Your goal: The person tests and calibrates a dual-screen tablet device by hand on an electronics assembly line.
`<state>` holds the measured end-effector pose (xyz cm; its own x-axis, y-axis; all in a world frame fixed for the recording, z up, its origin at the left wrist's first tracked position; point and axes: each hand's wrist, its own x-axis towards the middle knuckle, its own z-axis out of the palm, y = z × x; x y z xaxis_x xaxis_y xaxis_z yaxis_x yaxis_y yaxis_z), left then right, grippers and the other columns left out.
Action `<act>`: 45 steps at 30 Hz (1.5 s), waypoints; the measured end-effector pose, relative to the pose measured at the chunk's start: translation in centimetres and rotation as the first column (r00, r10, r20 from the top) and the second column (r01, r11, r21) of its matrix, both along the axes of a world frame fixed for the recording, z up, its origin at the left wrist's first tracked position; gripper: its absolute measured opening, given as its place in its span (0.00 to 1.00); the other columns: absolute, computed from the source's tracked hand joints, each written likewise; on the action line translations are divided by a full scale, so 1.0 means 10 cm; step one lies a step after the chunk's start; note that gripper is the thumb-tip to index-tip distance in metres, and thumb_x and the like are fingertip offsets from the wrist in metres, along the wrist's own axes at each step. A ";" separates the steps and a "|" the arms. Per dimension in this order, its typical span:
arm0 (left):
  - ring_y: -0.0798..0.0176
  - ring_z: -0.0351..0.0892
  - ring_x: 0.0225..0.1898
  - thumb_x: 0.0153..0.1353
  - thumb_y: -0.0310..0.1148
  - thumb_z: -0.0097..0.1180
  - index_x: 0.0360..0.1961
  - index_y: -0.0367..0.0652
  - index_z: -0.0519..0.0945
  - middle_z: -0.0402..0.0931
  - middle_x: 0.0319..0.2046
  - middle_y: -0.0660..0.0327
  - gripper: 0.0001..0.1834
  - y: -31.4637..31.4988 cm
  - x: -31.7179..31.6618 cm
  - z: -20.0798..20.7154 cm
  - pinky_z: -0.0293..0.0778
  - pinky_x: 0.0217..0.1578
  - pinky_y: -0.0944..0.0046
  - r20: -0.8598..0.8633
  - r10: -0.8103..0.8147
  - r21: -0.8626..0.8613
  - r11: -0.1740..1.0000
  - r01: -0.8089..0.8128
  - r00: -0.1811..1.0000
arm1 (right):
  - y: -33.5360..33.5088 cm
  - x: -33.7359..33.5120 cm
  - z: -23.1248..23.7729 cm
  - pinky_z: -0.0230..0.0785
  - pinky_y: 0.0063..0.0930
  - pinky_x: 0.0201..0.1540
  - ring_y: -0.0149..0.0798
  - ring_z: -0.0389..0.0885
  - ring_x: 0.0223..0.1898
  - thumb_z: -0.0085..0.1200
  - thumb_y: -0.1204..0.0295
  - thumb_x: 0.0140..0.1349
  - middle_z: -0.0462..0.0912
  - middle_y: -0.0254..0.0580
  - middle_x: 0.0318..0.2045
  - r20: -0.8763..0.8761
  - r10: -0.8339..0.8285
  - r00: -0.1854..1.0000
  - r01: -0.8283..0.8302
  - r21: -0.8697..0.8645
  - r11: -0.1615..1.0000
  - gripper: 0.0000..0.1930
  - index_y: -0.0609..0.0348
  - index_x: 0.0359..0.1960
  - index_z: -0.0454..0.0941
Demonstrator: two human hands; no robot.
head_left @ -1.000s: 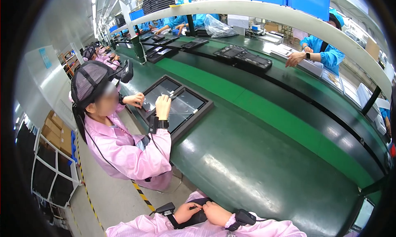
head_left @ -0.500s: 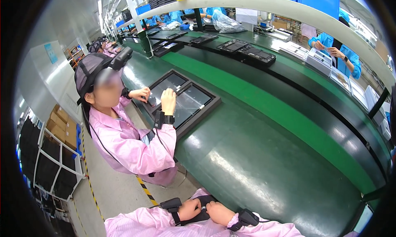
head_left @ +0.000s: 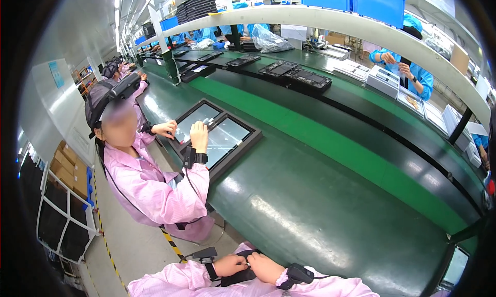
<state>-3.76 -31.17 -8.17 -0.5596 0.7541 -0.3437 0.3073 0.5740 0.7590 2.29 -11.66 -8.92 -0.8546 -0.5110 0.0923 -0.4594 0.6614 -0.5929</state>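
Observation:
At the bottom of the view, my left hand [head_left: 230, 265] and my right hand [head_left: 266, 268] meet close to my body, before the near table edge. Their fingers are closed and their tips nearly touch. A tiny pale, shiny piece [head_left: 248, 264] shows between the fingertips, too small to name. Under both hands lies a dark, soft-looking black item [head_left: 238, 279], partly covered by my fingers and sleeves. Each of my wrists wears a black strap with a small box on it.
On the green table [head_left: 310, 193], a co-worker in pink to my left works with both hands over a black frame [head_left: 235, 151] holding glossy panels. Beyond runs a conveyor [head_left: 372, 126] with dark electronic units [head_left: 305, 77]. White boxes [head_left: 382, 80] stand before a person in blue.
The whole scene has shifted a little left and up as my head turned. My hands stay together, the left fingers now nearer the right. The co-worker's hands remain over the frame.

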 end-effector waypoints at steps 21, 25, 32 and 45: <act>0.49 0.81 0.38 0.64 0.49 0.48 0.38 0.47 0.80 0.81 0.31 0.54 0.18 0.05 0.08 0.32 0.71 0.44 0.43 0.073 -0.127 -0.523 0.840 0.147 0.989 | 0.01 0.01 0.21 0.76 0.37 0.33 0.48 0.81 0.34 0.53 0.76 0.51 0.76 0.50 0.32 0.035 0.042 0.998 -0.047 0.130 0.990 0.10 0.61 0.35 0.71; 0.43 0.80 0.42 0.62 0.48 0.48 0.37 0.52 0.81 0.82 0.30 0.56 0.15 0.03 0.19 0.26 0.52 0.48 0.18 -0.053 -0.137 -0.564 0.822 0.083 0.989 | 0.04 0.00 0.21 0.76 0.36 0.34 0.48 0.81 0.34 0.54 0.75 0.50 0.76 0.49 0.33 0.051 0.070 0.996 -0.078 0.187 0.979 0.11 0.61 0.36 0.71; 0.47 0.82 0.26 0.60 0.43 0.51 0.32 0.46 0.83 0.79 0.21 0.51 0.14 0.02 0.36 0.22 0.74 0.37 0.42 -0.185 -0.142 -0.537 0.843 0.020 0.972 | 0.00 0.06 0.19 0.77 0.38 0.33 0.48 0.81 0.32 0.54 0.73 0.51 0.76 0.50 0.33 0.091 0.081 0.993 -0.098 0.211 0.972 0.12 0.59 0.38 0.72; 0.47 0.82 0.27 0.57 0.43 0.53 0.31 0.44 0.83 0.80 0.22 0.51 0.14 0.02 0.29 0.40 0.76 0.31 0.49 -0.169 -0.166 -0.571 0.820 0.041 0.972 | 0.04 0.03 0.19 0.75 0.37 0.34 0.46 0.81 0.32 0.55 0.73 0.50 0.77 0.47 0.32 0.034 0.093 0.995 -0.097 0.179 0.979 0.11 0.59 0.36 0.73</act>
<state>-0.82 -30.97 -4.16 -0.5929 0.5229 -0.6124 0.4992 0.8354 0.2300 2.55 -11.21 -7.00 -0.8023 -0.5962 -0.0295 -0.5117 0.7124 -0.4802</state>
